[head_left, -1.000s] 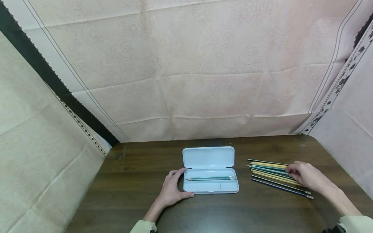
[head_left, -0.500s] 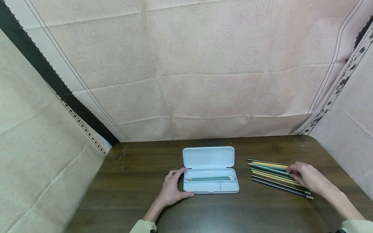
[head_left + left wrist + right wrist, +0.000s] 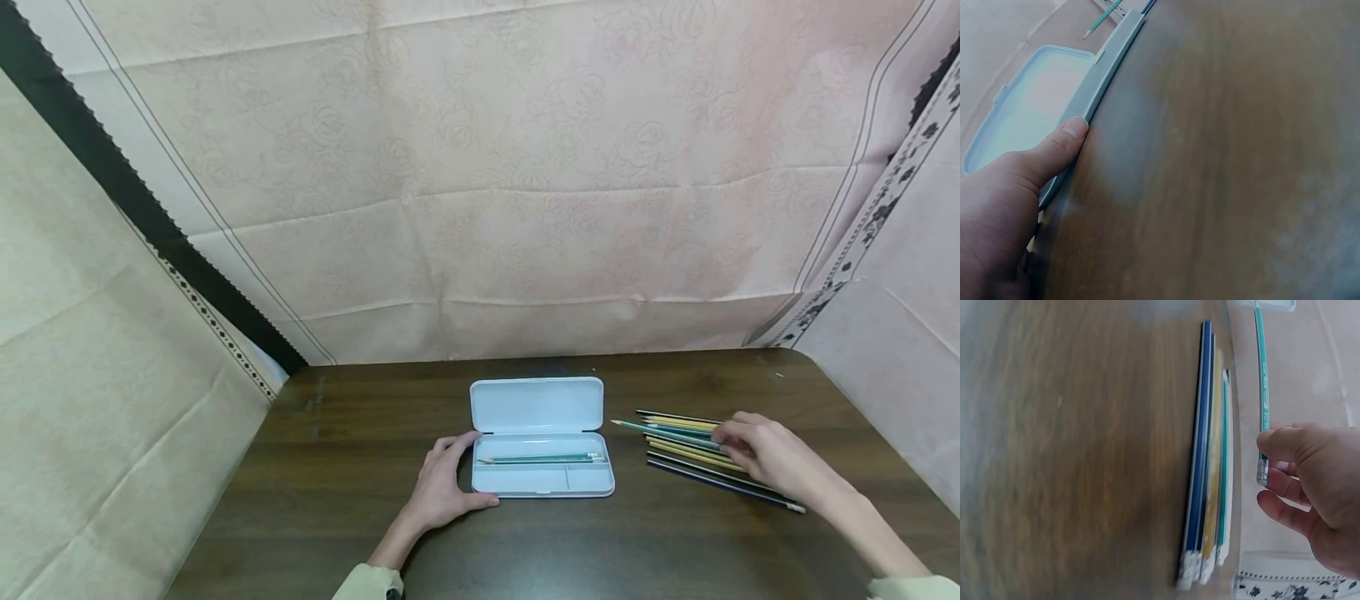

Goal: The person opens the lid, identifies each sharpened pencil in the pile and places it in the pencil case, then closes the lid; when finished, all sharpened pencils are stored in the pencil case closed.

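A light blue pencil case point(image 3: 525, 481) lies open on the table, its lid point(image 3: 537, 406) folded back. At least one green pencil point(image 3: 540, 459) rests inside. My left hand point(image 3: 442, 483) grips the case's left end; in the left wrist view its thumb point(image 3: 1063, 144) presses the front edge. My right hand point(image 3: 780, 458) pinches another green pencil point(image 3: 1263, 381) near its eraser end, the sharpened tip pointing left toward the case. Under and beside that hand lie several loose pencils, among them yellow ones point(image 3: 1213, 456) and dark blue ones point(image 3: 1196, 475).
The brown wooden table point(image 3: 570, 550) has a rounded far right corner. Pale patterned cloth point(image 3: 525, 208) hangs behind it and along both sides. The loose pencils lie to the right of the case.
My right hand has drawn the green pencil out leftward from the loose ones, so its tip now sticks out past them. The left hand and the case have stayed in place.
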Demonstrator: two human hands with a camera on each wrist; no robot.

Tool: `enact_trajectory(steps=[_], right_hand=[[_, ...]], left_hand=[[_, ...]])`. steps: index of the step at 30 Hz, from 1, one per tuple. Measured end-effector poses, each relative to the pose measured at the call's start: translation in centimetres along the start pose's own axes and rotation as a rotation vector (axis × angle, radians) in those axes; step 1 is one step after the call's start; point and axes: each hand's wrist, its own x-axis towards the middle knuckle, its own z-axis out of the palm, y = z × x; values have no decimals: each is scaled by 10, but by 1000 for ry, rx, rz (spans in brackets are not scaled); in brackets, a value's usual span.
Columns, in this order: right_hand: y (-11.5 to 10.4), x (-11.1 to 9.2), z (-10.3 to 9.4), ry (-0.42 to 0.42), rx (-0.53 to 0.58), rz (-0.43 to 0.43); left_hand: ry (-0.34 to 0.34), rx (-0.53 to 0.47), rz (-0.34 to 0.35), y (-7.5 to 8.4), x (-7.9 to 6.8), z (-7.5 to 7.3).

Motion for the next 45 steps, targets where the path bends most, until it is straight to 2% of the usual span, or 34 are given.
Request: enact_trajectory(steps=[10,18,29,35,45], right_hand=[[-25,18,0,-15,-12,-7],[-40,32,11,-31,-3,-1],[-65,59,32,-164,52,57],[-79,73,43,-202,71,76],[-95,90,62,-194,101,-15]], left_hand=[[-2,2,2,0,0,0],[-4,0,4,0,0,0],[-2,-9,5,-1,0,1],[-1,-1,6,-1,0,1],[-3,-1,-3,-1,0,1]])
